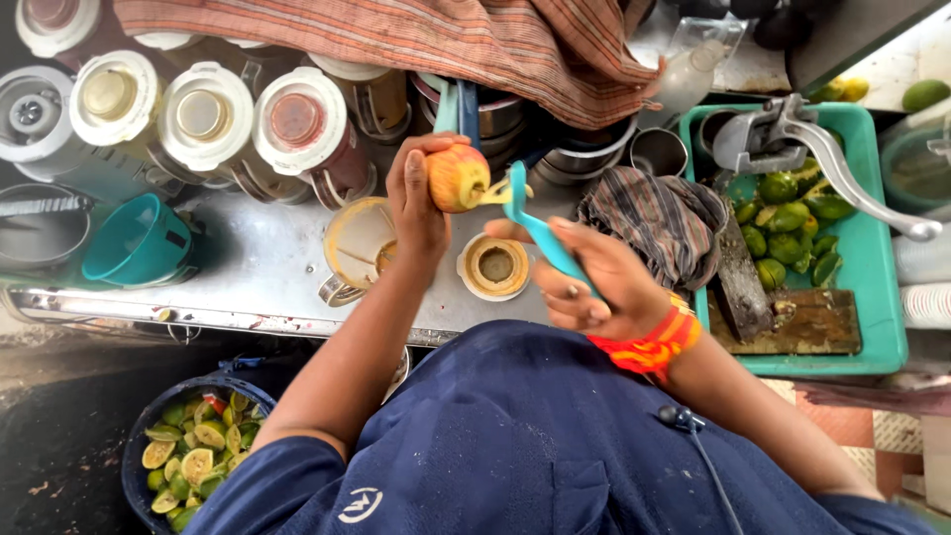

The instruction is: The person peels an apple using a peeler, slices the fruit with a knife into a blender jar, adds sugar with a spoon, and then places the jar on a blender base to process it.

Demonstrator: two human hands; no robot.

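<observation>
My left hand point(416, 203) holds a red and yellow apple point(458, 178) above the metal counter point(248, 282). My right hand point(594, 287), with an orange band at the wrist, grips a teal peeler point(535, 228). The peeler's head touches the right side of the apple, where a strip of pale peel curls off. Directly below the apple stand a clear blender jar point(359, 243) and a round yellowish lid point(493, 266).
Several lidded jars point(203, 114) line the back left, next to a teal cup point(139, 243). A green tray point(877, 297) at right holds lime pieces point(792, 228), a metal hand press point(792, 139) and a wooden board. A striped cloth point(664, 223) lies beside it. A bucket of squeezed limes point(193, 456) sits low left.
</observation>
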